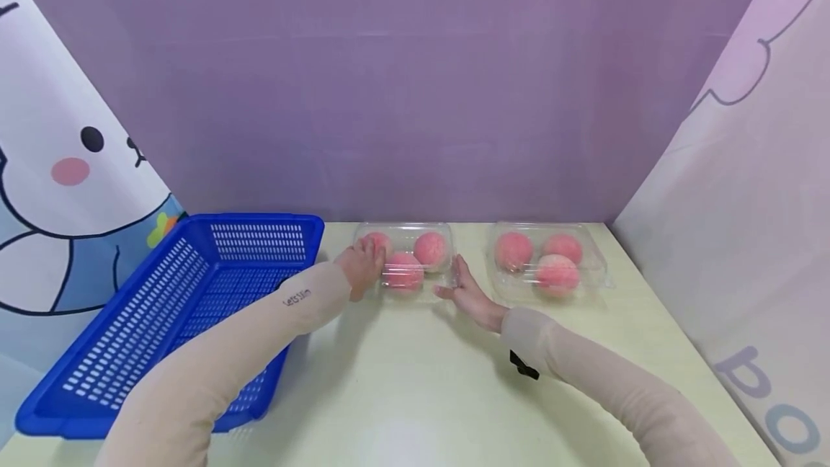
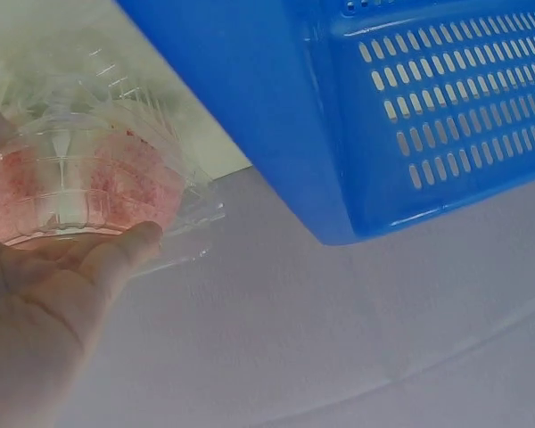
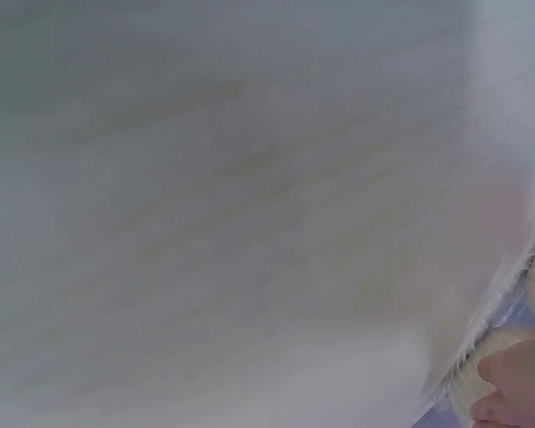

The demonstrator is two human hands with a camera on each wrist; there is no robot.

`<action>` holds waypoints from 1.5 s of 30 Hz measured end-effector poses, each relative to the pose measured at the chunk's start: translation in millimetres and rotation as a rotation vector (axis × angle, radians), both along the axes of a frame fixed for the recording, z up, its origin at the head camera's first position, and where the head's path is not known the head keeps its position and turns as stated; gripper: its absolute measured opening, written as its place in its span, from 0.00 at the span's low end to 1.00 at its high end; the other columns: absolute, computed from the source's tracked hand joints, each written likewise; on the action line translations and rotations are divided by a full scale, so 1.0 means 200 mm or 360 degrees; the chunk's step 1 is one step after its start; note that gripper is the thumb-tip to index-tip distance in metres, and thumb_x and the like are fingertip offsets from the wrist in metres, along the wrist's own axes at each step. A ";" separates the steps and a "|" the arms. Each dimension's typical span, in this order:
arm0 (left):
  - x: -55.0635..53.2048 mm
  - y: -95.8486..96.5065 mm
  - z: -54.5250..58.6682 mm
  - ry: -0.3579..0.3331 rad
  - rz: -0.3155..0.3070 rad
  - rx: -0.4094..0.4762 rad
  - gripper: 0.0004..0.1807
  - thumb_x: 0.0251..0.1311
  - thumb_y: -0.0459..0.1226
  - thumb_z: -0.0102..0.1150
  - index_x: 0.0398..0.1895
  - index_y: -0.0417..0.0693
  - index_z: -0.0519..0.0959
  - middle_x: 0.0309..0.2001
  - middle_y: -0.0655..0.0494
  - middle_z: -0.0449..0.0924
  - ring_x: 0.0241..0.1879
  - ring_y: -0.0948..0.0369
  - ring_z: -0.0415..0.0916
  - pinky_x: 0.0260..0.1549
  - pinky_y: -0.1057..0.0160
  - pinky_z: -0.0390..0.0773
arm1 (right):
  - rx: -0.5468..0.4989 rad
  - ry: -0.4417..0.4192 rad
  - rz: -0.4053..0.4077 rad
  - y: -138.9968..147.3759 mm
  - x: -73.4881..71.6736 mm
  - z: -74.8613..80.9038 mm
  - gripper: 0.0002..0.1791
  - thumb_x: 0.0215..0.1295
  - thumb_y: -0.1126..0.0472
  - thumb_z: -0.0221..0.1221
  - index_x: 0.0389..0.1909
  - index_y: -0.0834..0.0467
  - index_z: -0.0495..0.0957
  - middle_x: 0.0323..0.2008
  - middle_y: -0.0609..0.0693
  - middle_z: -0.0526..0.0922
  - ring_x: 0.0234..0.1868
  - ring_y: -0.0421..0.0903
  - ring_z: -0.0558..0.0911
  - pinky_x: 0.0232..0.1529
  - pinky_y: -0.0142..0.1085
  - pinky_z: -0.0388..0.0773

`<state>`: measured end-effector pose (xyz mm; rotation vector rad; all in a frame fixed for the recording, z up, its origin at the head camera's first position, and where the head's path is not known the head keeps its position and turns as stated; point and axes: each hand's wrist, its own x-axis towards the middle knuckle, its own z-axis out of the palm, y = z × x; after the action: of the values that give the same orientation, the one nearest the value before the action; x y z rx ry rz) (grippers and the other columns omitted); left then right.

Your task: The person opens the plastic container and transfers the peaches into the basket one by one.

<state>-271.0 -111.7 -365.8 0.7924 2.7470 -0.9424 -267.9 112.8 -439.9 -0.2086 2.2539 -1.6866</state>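
Observation:
Two clear plastic clamshell boxes of pink peaches stand at the back of the table. My left hand (image 1: 363, 267) touches the left side of the left box (image 1: 405, 230), its fingers by a peach (image 1: 379, 242). In the left wrist view, that hand (image 2: 45, 308) lies along the clear wall, with a peach (image 2: 129, 183) behind the plastic. My right hand (image 1: 472, 298) stands beside the box's right side, fingers extended and thumb apart; contact is unclear. Pale blurred cloth hides most of the right wrist view, where some fingers (image 3: 517, 379) show at the lower right corner.
A large blue plastic basket (image 1: 313, 233) with slotted walls stands to the left, under my left forearm. Right of my right hand is the second clear box (image 1: 590, 276), holding 3 peaches (image 1: 558, 274). Purple cloth (image 1: 415, 92) hangs behind the pale table (image 1: 402, 380).

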 end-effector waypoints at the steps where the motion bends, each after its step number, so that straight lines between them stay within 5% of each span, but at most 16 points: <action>1: 0.00 0.00 0.00 0.0000 -0.0006 0.0003 0.37 0.58 0.37 0.52 0.68 0.33 0.50 0.65 0.31 0.55 0.62 0.41 0.60 0.54 0.56 0.72 | -0.0004 0.0002 -0.0008 0.00 0.00 0.00 0.50 0.63 0.60 0.53 0.70 0.56 0.24 0.72 0.56 0.31 0.72 0.55 0.35 0.69 0.52 0.34; 13: 0.01 -0.01 0.04 -0.0052 0.0008 0.0057 0.35 0.61 0.38 0.48 0.68 0.35 0.50 0.66 0.31 0.54 0.64 0.41 0.58 0.45 0.58 0.78 | -0.0008 -0.0005 0.0018 0.02 0.00 -0.01 0.50 0.64 0.58 0.53 0.70 0.56 0.23 0.72 0.56 0.31 0.72 0.53 0.35 0.69 0.51 0.35; 19: 0.02 -0.02 0.08 -0.0118 0.0111 0.0285 0.37 0.57 0.33 0.49 0.68 0.34 0.49 0.66 0.30 0.51 0.64 0.39 0.56 0.46 0.53 0.78 | -0.0029 0.0017 0.0014 0.00 -0.01 0.02 0.50 0.63 0.59 0.53 0.70 0.57 0.23 0.72 0.56 0.31 0.72 0.54 0.36 0.69 0.51 0.37; 23: 0.01 -0.02 0.09 -0.0101 0.0152 0.0466 0.38 0.54 0.42 0.57 0.65 0.35 0.56 0.62 0.33 0.60 0.59 0.41 0.63 0.47 0.51 0.77 | -0.0062 -0.0006 0.0023 -0.01 0.00 0.01 0.51 0.62 0.59 0.54 0.70 0.57 0.24 0.72 0.57 0.31 0.72 0.54 0.36 0.69 0.51 0.38; 27: 0.00 0.05 0.09 -0.0069 0.0070 0.0586 0.37 0.52 0.51 0.60 0.60 0.37 0.64 0.59 0.37 0.66 0.57 0.44 0.66 0.54 0.50 0.71 | -0.0046 -0.0016 0.0018 0.00 0.01 0.00 0.51 0.62 0.59 0.54 0.70 0.57 0.24 0.72 0.56 0.32 0.72 0.54 0.37 0.69 0.51 0.39; 32: -0.02 0.20 0.10 -0.0175 -0.0090 0.0611 0.38 0.58 0.50 0.53 0.67 0.40 0.56 0.69 0.40 0.52 0.68 0.46 0.52 0.64 0.52 0.59 | -0.0033 -0.0004 -0.0024 0.01 0.01 0.00 0.50 0.63 0.59 0.54 0.70 0.58 0.24 0.72 0.59 0.34 0.72 0.56 0.38 0.69 0.52 0.40; 42: -0.07 0.32 0.05 -0.0309 -0.0118 0.0581 0.38 0.63 0.45 0.50 0.71 0.43 0.47 0.72 0.44 0.44 0.70 0.52 0.45 0.65 0.54 0.56 | -0.0063 -0.0038 -0.0028 0.00 0.02 0.03 0.50 0.62 0.62 0.54 0.69 0.59 0.24 0.71 0.60 0.32 0.71 0.58 0.36 0.68 0.53 0.38; 45: -0.07 0.34 0.02 -0.0269 -0.0103 0.0524 0.36 0.65 0.45 0.46 0.71 0.43 0.47 0.71 0.43 0.45 0.70 0.51 0.47 0.63 0.55 0.60 | -0.0071 -0.0037 -0.0035 0.01 0.00 0.00 0.51 0.61 0.61 0.54 0.70 0.58 0.24 0.72 0.58 0.32 0.72 0.57 0.36 0.68 0.53 0.37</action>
<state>-285.2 -43.2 -360.9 0.9650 2.7738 -0.4109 -267.4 113.9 -439.7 -0.1737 2.2115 -1.7424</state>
